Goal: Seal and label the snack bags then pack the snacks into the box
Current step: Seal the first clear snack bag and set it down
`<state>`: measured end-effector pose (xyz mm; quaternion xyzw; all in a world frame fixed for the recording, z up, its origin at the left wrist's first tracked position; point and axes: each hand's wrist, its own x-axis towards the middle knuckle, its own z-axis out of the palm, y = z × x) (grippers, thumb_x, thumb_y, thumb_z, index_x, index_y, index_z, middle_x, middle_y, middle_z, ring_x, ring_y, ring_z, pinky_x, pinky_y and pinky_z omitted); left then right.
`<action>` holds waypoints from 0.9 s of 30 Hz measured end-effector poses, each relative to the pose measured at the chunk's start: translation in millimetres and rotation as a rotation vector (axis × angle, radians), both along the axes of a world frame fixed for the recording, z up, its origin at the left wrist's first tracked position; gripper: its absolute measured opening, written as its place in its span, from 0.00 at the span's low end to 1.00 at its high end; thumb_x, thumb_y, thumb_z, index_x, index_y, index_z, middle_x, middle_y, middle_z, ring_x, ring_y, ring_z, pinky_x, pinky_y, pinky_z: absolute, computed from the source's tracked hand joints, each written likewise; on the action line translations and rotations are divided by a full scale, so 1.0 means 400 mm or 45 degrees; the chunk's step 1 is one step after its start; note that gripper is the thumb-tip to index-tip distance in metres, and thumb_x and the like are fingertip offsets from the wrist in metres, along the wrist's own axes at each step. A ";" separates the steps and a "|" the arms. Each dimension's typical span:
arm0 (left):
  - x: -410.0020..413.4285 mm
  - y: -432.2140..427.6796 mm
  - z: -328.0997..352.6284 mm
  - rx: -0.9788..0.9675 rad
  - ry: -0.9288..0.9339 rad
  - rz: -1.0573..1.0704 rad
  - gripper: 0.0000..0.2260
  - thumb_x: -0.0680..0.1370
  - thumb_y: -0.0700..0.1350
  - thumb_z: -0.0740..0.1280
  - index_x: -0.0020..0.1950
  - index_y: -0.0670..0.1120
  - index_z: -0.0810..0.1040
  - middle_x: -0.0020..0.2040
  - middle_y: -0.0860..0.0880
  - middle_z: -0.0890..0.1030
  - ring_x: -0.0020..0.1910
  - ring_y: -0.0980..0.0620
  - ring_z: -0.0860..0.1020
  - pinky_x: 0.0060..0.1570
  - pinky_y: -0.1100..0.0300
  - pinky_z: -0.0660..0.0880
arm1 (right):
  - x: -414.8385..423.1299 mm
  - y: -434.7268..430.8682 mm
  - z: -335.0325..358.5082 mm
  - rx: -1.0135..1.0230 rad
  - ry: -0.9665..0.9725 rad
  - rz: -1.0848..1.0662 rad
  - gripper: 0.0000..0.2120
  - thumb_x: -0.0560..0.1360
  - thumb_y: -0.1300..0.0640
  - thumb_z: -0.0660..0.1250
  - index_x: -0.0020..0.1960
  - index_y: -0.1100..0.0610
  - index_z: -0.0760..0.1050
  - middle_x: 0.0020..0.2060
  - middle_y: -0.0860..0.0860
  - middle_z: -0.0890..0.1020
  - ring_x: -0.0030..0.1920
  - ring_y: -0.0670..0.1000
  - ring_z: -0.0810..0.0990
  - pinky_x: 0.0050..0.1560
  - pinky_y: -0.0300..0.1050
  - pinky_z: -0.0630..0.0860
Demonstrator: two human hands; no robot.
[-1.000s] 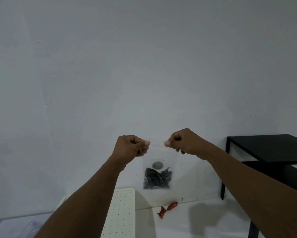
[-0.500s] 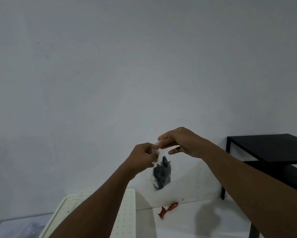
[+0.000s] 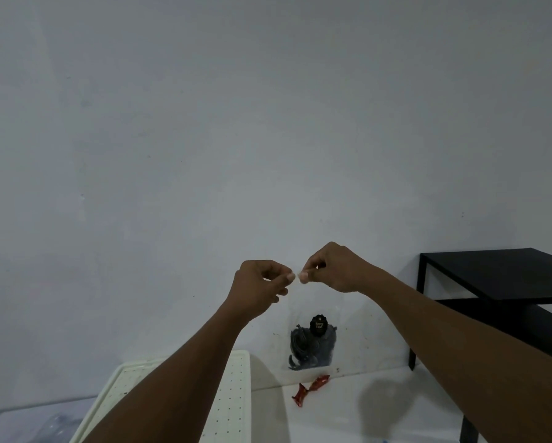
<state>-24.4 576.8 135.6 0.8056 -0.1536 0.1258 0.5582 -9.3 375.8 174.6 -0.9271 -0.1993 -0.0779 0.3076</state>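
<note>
Out before the wall (image 3: 268, 123), the left hand (image 3: 261, 289) and right hand (image 3: 335, 270) are pinching the top edge of a clear plastic bag (image 3: 303, 311) with curled fingers. Dark snacks (image 3: 313, 346) are sagging at its bottom, above a twisted red wrapper (image 3: 309, 390) on the white table (image 3: 348, 414).

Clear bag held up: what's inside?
Inside the clear bag, dark wrapped snacks piled at the bottom, one round black piece on top; overlap hides the count.
</note>
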 end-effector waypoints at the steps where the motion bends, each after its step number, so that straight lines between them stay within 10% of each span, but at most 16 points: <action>1: 0.001 0.000 -0.001 0.010 0.003 0.006 0.07 0.75 0.48 0.75 0.47 0.45 0.85 0.42 0.47 0.86 0.40 0.51 0.86 0.41 0.55 0.84 | 0.001 0.000 -0.001 -0.012 0.000 -0.002 0.07 0.73 0.47 0.73 0.45 0.50 0.86 0.31 0.39 0.81 0.32 0.39 0.76 0.35 0.33 0.68; 9: 0.004 -0.006 -0.012 0.010 0.028 0.022 0.06 0.76 0.46 0.74 0.46 0.44 0.86 0.40 0.47 0.87 0.40 0.50 0.86 0.41 0.57 0.83 | 0.002 -0.002 -0.004 0.000 0.055 0.061 0.06 0.74 0.47 0.73 0.43 0.49 0.85 0.23 0.32 0.76 0.27 0.31 0.73 0.35 0.34 0.66; 15: -0.006 -0.010 0.000 -0.015 -0.037 0.103 0.07 0.81 0.44 0.67 0.47 0.43 0.81 0.43 0.45 0.84 0.39 0.51 0.85 0.41 0.56 0.82 | 0.006 -0.021 -0.012 -0.034 -0.001 0.064 0.09 0.75 0.46 0.71 0.48 0.51 0.84 0.44 0.43 0.84 0.45 0.43 0.80 0.47 0.40 0.75; 20: -0.004 0.002 0.000 -0.009 0.064 0.046 0.08 0.81 0.44 0.65 0.49 0.41 0.80 0.44 0.45 0.83 0.42 0.49 0.85 0.43 0.56 0.81 | 0.002 -0.032 -0.018 0.046 0.024 0.063 0.10 0.75 0.50 0.72 0.39 0.55 0.79 0.27 0.41 0.77 0.25 0.38 0.71 0.30 0.30 0.67; 27: -0.004 0.017 -0.007 0.059 0.000 0.025 0.09 0.78 0.47 0.71 0.44 0.42 0.82 0.41 0.45 0.86 0.38 0.51 0.84 0.40 0.57 0.79 | -0.005 -0.024 -0.027 0.153 0.079 0.117 0.09 0.74 0.49 0.73 0.38 0.54 0.82 0.32 0.46 0.83 0.29 0.38 0.76 0.30 0.27 0.69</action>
